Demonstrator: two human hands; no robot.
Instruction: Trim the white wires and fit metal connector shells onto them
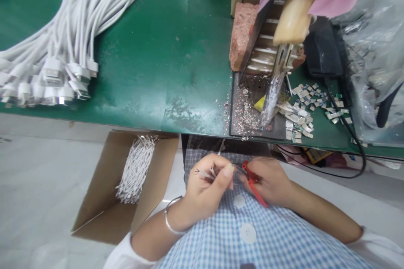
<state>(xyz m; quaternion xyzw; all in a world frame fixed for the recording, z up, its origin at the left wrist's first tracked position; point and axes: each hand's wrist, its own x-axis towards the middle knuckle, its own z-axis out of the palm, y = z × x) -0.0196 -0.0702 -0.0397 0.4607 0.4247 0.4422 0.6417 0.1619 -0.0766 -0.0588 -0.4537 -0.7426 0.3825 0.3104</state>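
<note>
Pinched a thin white wire in the left hand, thumb pressed flat over curled fingers, closed tight with only a short pale stub and a glint of bare strand showing. Gripped red-handled snips in the right hand, fingers wrapped fully round the slim glossy handles, small dark tip aimed at the wire's end, just beside the left thumb. Held both close to the chest, below the table edge, over a blue-and-white checked shirt with round pale buttons. Wore a thin silver bangle on the left wrist.

Had a brown cardboard box open on the pale floor to the left, flaps spread, with a bristly hank of white wires leaning in its corner. Faced a worn green table mat, scuffed and dusted with glittering shavings near a dark flat tray. Had a thick sheaf of smooth white USB cables at the far left, boxy plugs with shiny metal ends bunched together. Had a rough reddish brick beside a press tool with a rounded wooden handle and a bright tapering blade. Left small square metal shells scattered to its right, well apart from the hands. Had a crinkled clear plastic bag bulging at the right edge.
</note>
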